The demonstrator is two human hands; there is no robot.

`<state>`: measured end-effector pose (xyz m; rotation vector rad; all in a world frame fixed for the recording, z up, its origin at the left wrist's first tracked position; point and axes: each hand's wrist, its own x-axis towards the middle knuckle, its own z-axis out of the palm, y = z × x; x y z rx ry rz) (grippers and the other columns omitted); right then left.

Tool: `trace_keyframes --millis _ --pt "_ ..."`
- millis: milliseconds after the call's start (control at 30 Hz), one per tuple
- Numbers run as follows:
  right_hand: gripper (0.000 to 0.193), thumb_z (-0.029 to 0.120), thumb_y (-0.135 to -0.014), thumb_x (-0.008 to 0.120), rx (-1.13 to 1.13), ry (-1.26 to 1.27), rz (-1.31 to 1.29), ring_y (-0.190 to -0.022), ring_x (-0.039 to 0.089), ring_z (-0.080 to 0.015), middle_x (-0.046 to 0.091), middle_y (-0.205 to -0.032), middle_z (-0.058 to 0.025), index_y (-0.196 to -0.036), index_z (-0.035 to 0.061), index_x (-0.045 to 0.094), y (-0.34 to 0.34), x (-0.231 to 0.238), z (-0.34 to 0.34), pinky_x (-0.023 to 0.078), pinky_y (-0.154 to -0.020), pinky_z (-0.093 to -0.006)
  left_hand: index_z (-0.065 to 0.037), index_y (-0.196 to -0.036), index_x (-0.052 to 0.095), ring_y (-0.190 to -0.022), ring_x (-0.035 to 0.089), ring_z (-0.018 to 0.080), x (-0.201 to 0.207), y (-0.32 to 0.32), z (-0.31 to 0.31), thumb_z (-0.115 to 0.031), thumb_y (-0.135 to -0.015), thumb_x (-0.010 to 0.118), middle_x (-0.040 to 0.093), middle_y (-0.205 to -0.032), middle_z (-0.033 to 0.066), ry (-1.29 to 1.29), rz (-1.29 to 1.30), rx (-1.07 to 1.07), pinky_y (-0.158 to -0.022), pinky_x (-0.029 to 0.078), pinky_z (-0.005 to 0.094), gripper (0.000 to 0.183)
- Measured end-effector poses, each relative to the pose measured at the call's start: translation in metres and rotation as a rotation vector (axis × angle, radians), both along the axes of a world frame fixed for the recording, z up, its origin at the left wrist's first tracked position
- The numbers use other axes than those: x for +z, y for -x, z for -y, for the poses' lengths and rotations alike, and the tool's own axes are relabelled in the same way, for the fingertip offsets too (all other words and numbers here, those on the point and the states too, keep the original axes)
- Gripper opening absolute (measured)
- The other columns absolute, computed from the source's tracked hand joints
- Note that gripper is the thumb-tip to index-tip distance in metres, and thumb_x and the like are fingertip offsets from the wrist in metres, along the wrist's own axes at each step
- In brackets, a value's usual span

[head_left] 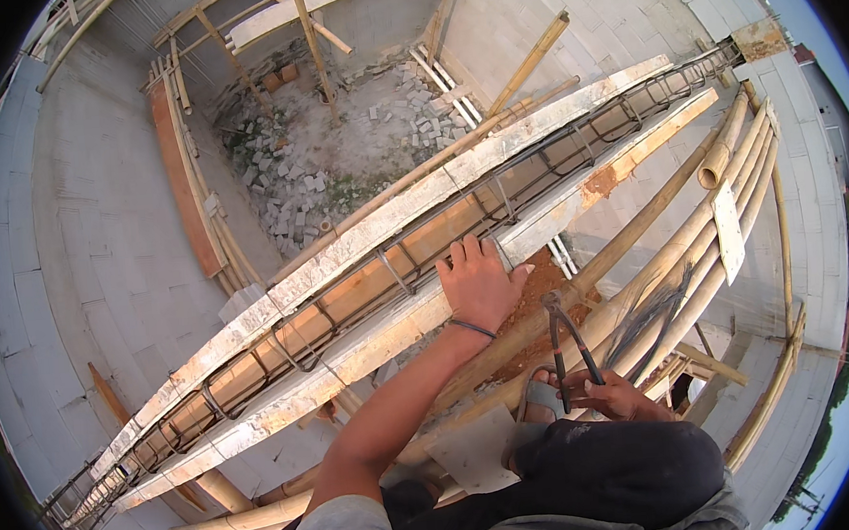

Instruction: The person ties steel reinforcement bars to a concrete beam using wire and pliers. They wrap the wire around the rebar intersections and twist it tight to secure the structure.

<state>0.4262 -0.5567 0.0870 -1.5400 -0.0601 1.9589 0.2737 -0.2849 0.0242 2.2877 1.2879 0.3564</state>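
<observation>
My left hand (485, 285) rests palm down over the top edge of the near formwork board (390, 328), thumb apart and fingers reaching over toward the steel inside. A thin wire (502, 250) loops around the board beside its fingertips. Between this board and the far formwork board (344, 241) runs a rebar cage (395, 272) of long bars and stirrups. Low on the right, my right hand (616, 396) is closed around the dark handles of a pair of pincers (572, 329), whose jaws point up and away from me.
Bamboo poles (633, 295) form a platform under me, with a bundle of tie wire (655, 318) lying on them. A flat panel (477, 448) lies near my foot. Far below, broken blocks (291, 191) cover the ground between block walls (106, 208).
</observation>
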Motion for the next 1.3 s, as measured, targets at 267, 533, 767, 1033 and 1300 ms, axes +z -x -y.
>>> trace_keyframes --millis 267,533,767,1033,1300 --pt "0.051 0.033 -0.095 0.062 -0.212 -0.031 -0.012 -0.127 0.054 -0.0348 0.055 -0.137 -0.0225 -0.131 -0.0017 0.049 0.005 -0.017 -0.006 0.042 -0.104 -0.0488 -0.001 -0.105 0.059 -0.107 0.051 0.0292 0.011 0.008 -0.015 -0.055 -0.072 0.078 0.053 -0.109 0.0126 0.139 -0.016 -0.130 -0.085 0.041 0.0453 0.066" --pt "0.041 0.029 -0.098 0.061 -0.244 -0.055 0.014 -0.128 0.055 -0.0397 0.053 -0.136 -0.0253 -0.129 0.0042 0.050 0.001 -0.028 -0.018 0.043 -0.104 -0.0540 -0.004 -0.103 0.059 -0.102 0.051 0.0267 0.007 0.006 -0.014 -0.050 -0.070 0.081 0.052 -0.105 0.0100 0.161 0.010 -0.120 -0.084 0.041 0.0424 0.060" --pt "0.019 0.017 -0.103 0.052 -0.278 -0.028 0.179 -0.098 0.062 -0.0303 0.058 -0.113 -0.0159 -0.117 0.0051 0.047 0.006 -0.045 -0.027 0.050 -0.088 -0.0461 -0.003 -0.101 0.059 -0.098 0.051 0.0271 0.007 0.004 -0.013 -0.046 -0.069 0.082 0.052 -0.101 0.0096 0.058 -0.009 -0.136 -0.083 0.042 0.0404 0.058" --pt "0.016 0.020 -0.103 0.053 -0.230 0.090 0.358 -0.074 0.056 -0.0147 0.054 -0.089 -0.0050 -0.108 0.0064 0.048 -0.009 -0.054 -0.047 0.046 -0.061 -0.0311 0.002 -0.107 0.060 -0.097 0.054 0.0324 0.025 0.022 -0.040 -0.048 -0.075 0.080 0.056 -0.104 0.0137 -0.023 0.275 -0.144 -0.083 0.045 0.0422 0.062" --pt "0.019 0.023 -0.104 0.053 -0.433 0.075 0.274 -0.075 0.054 -0.0161 0.054 -0.096 -0.0056 -0.113 0.0072 0.047 -0.015 -0.064 -0.055 0.046 -0.060 -0.0320 -0.004 -0.129 0.059 -0.117 0.054 0.0225 -0.059 0.066 -0.235 -0.064 -0.099 0.041 0.059 -0.130 0.0093 1.052 0.264 0.124 -0.098 0.043 0.0411 0.069"
